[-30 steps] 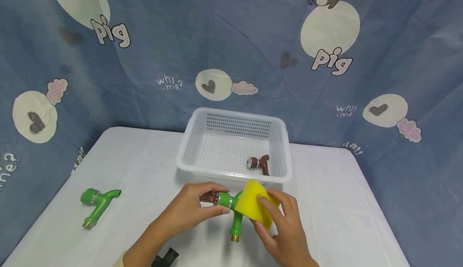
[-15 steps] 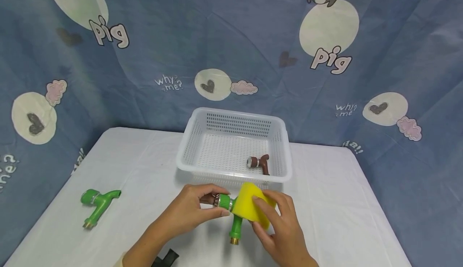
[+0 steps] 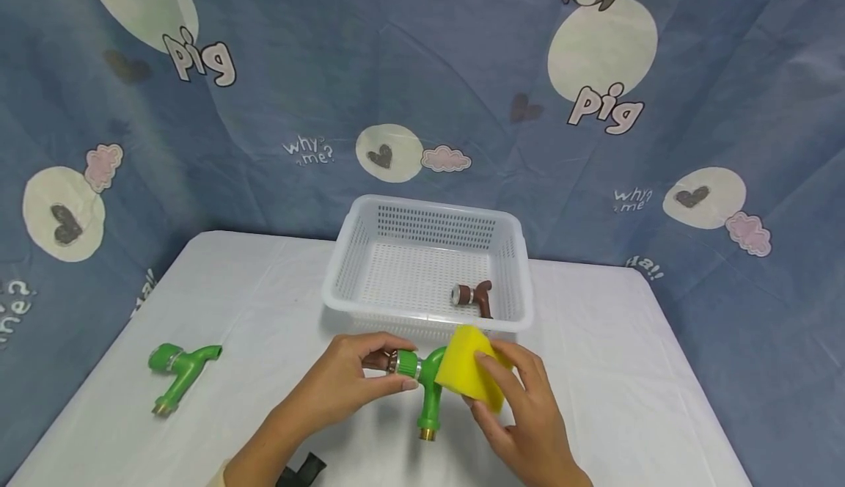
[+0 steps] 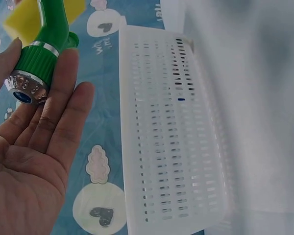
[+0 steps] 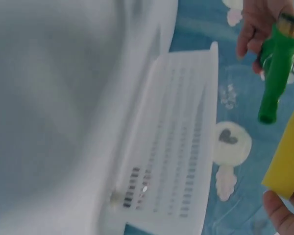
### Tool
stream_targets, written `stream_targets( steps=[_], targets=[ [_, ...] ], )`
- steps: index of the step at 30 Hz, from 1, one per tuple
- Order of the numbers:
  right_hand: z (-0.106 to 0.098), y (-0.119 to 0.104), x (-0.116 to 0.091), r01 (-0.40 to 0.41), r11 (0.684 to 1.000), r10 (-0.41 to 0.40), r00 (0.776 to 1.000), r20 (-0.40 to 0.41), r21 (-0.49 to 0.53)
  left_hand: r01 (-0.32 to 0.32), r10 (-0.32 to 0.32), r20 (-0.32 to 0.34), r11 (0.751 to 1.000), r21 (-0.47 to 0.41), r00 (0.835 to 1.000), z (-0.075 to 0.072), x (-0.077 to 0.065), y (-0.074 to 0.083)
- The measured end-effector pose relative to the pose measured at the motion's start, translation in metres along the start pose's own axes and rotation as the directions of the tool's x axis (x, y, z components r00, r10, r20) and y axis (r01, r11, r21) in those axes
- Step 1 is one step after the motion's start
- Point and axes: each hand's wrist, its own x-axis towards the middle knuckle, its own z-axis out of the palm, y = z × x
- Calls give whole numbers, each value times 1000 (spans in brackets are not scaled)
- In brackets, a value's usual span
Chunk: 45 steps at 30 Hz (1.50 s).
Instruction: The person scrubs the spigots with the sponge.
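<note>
My left hand (image 3: 346,373) pinches a green faucet (image 3: 430,403) by its ribbed green collar, between thumb and fingers. The faucet's brass threaded end points down toward the table, and its chrome-ringed end faces my left palm, as the left wrist view shows. In my right hand (image 3: 524,414) is a yellow sponge (image 3: 470,370), bent between thumb and fingers. The sponge overlaps the faucet's spout end in the head view, hiding part of it. From the right wrist camera, the sponge (image 5: 286,161) appears beside the green spout (image 5: 277,83).
Behind the hands stands a white perforated basket (image 3: 343,282), with a brown faucet (image 3: 477,296) inside. A second green faucet (image 3: 185,377) lies on the white tablecloth (image 3: 277,296) at the left. A black object (image 3: 304,470) sits at the front edge near the left forearm.
My right hand moved the sponge left and down along the faucet, then back right and up. Slightly more of the faucet's spout end shows now. The left hand keeps its grip, almost still.
</note>
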Motion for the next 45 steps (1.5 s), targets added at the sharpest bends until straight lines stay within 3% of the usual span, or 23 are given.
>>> stream_targets(
  steps=[7, 16, 21, 25, 28, 32, 36, 39, 45],
  targets=[
    [6, -16, 2, 127, 991, -130, 989, 75, 36, -23, 24, -19, 1000, 6, 1000, 1, -1, 1],
    [8, -13, 2, 122, 992, -123, 987, 105, 17, -37, 37, -3, 999, 16, 999, 2, -2, 2],
    [7, -6, 0, 84, 996, -84, 990, 114, 5, 0, 0, -5, 1000, 25, 1000, 2, -2, 2],
    [2, 2, -1, 2, 1000, 1, 991, 132, -25, 28, -27, -7, 999, 24, 1000, 1, -1, 3],
    [-3, 8, -2, -68, 996, 75, 987, 142, -50, 29, -28, -8, 999, 24, 1000, 0, -1, 3],
    [-10, 11, -1, -103, 992, 112, 984, 138, -71, 18, -18, -11, 1000, 25, 1000, 0, -1, 4],
    [-12, 4, 2, -51, 996, 59, 992, 109, -72, 8, -8, -7, 1000, 22, 1000, 1, 0, 4],
    [-10, -6, 5, 43, 998, -39, 995, 88, -45, -2, 2, -8, 1000, 20, 1000, 1, 1, 5],
    [1, -18, 9, 175, 984, -172, 981, 95, -19, -36, 37, -4, 999, 35, 999, 3, 1, 4]
  ],
)
